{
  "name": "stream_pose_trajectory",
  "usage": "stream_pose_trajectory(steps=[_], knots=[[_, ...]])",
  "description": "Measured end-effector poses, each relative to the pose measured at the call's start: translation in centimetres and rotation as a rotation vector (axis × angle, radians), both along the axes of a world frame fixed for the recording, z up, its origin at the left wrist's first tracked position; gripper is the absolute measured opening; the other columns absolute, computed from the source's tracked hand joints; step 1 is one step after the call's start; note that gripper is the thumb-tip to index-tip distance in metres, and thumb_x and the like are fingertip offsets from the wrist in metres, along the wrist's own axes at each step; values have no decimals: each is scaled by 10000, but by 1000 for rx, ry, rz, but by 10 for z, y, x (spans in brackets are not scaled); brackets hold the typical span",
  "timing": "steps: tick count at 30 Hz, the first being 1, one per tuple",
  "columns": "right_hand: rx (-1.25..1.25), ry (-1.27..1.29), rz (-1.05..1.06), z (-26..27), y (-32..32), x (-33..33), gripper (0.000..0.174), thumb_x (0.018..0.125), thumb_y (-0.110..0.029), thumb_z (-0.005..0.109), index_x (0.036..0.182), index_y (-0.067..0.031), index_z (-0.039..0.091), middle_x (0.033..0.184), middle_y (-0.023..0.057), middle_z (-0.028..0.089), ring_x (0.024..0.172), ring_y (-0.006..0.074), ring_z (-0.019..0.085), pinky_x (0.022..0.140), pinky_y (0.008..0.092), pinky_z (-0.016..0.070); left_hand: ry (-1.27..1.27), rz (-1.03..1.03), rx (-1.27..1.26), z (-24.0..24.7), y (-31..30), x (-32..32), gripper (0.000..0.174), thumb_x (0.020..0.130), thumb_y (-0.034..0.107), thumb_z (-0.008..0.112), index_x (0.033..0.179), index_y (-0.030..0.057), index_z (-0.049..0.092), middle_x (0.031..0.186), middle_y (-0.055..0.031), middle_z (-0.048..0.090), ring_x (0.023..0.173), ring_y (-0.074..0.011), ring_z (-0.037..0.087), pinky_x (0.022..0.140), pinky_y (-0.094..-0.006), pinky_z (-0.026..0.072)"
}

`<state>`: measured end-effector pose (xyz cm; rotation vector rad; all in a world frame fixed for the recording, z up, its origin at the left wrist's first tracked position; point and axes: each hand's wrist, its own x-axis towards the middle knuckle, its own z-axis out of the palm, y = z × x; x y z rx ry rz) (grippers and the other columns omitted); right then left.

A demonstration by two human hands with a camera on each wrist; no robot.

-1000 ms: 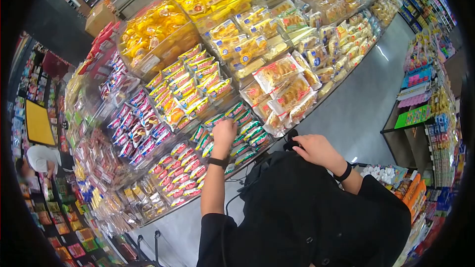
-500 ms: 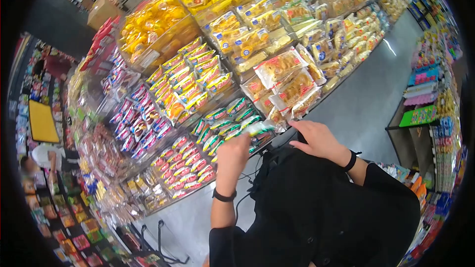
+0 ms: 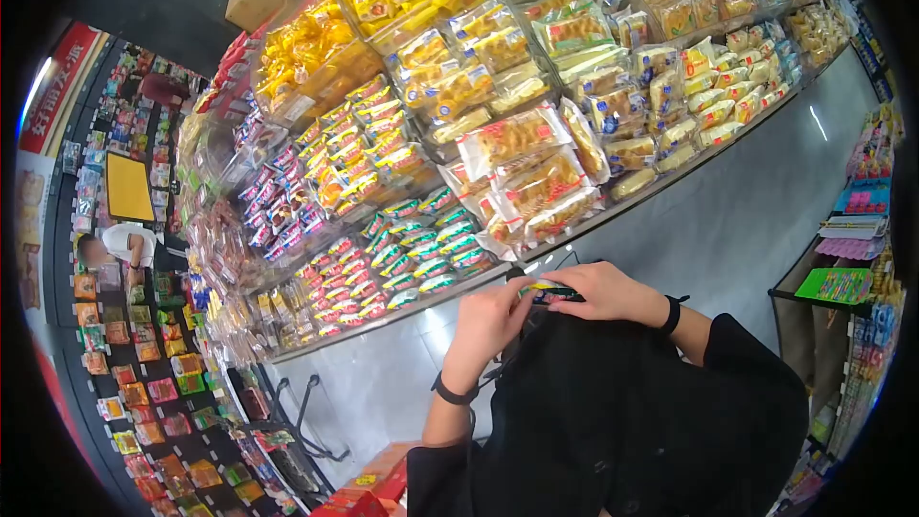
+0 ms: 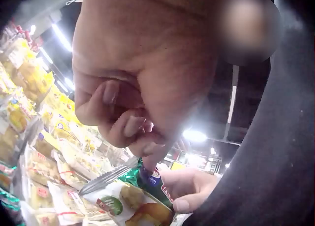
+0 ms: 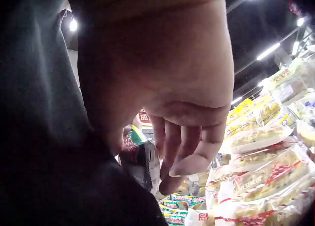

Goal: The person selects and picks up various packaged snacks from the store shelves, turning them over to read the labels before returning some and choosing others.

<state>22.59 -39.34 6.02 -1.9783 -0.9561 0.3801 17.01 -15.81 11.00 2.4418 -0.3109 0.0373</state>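
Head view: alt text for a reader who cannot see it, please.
A person's left hand and right hand hold a small green plastic snack packet close to their black top. Beyond them, sloping shop shelves are packed with wrapped snacks.

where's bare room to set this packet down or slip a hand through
Bare: grey floor aisle between display rim and right-hand rack. Crowded: every bin, green packets and bread bags edge to edge; no gap for the held packet.

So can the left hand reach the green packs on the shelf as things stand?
Probably yes: the green packs lie in the open just ahead, with nothing between. But the left hand pinches a packet along with the right hand, so it would have to let go first.
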Motion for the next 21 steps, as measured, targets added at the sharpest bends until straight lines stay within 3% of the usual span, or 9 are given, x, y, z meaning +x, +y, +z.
stream_pose_trajectory(steps=[3, 4, 5, 7, 8, 11, 14, 16, 21], knots=[[37, 285, -18, -4, -21, 3, 478, 948, -329, 709, 1293, -6, 634, 1087, 207, 728, 973, 384, 711, 837, 416, 562, 78, 211, -31, 7, -30, -6, 345, 884, 142, 781, 1220, 118, 706, 623, -60, 623, 514, -203, 605, 509, -327, 466], [97, 351, -34, -9, -26, 3, 450, 953, -304, 720, 1272, 4, 643, 1022, 187, 741, 914, 288, 745, 819, 384, 561, 82, 260, -57, 8, -35, -9, 392, 911, 193, 765, 1282, 115, 665, 621, -76, 630, 529, -252, 640, 488, -371, 472], [124, 599, -10, -6, -31, 7, 437, 980, -281, 712, 1290, 17, 633, 993, 116, 750, 877, 151, 716, 794, 336, 567, 64, 347, -109, 4, -40, -15, 389, 926, 180, 752, 1294, 94, 656, 604, -66, 611, 503, -211, 605, 496, -343, 460], [375, 969, 19, -17, -34, 8, 440, 1012, -270, 684, 1317, 37, 607, 987, 44, 730, 865, 79, 658, 772, 277, 567, 198, 506, -222, 12, -47, -24, 375, 946, 172, 734, 1296, 69, 647, 593, -56, 595, 488, -150, 548, 495, -309, 425], [316, 1127, 48, -5, -38, 14, 435, 1038, -280, 646, 1333, 34, 590, 1004, 15, 715, 828, 55, 651, 715, 219, 545, 273, 545, -272, 12, -46, -30, 347, 982, 178, 696, 1296, 41, 638, 592, -25, 568, 526, -78, 496, 520, -272, 398], [253, 1199, 47, -2, -38, 17, 421, 1040, -286, 641, 1334, 12, 595, 984, 5, 710, 765, 22, 634, 647, 192, 508, 361, 550, -500, -5, -45, -46, 331, 1012, 194, 658, 1297, 29, 632, 609, 9, 560, 561, -54, 481, 540, -262, 400], [281, 1223, 41, 16, -33, 10, 361, 1055, -253, 607, 1317, -5, 607, 1018, 12, 719, 755, 60, 669, 624, 194, 453, 445, 506, -713, -6, -44, -48, 345, 1052, 214, 599, 1299, -26, 614, 685, 21, 570, 654, -41, 485, 590, -241, 399], [328, 1171, 42, 16, -24, 0, 396, 1049, -277, 622, 1327, 5, 602, 979, 0, 715, 723, 37, 647, 615, 191, 478, 444, 479, -816, -7, -37, -47, 345, 1065, 214, 573, 1265, -66, 603, 726, 18, 572, 698, -44, 496, 607, -229, 390], [398, 1120, -49, 33, 31, -33, 375, 1046, -278, 631, 1290, 6, 615, 982, 9, 722, 704, 40, 640, 616, 198, 497, 457, 331, -1045, -15, 15, -54, 252, 1084, 227, 544, 1152, -4, 618, 815, 34, 599, 701, -19, 487, 596, -205, 373]])
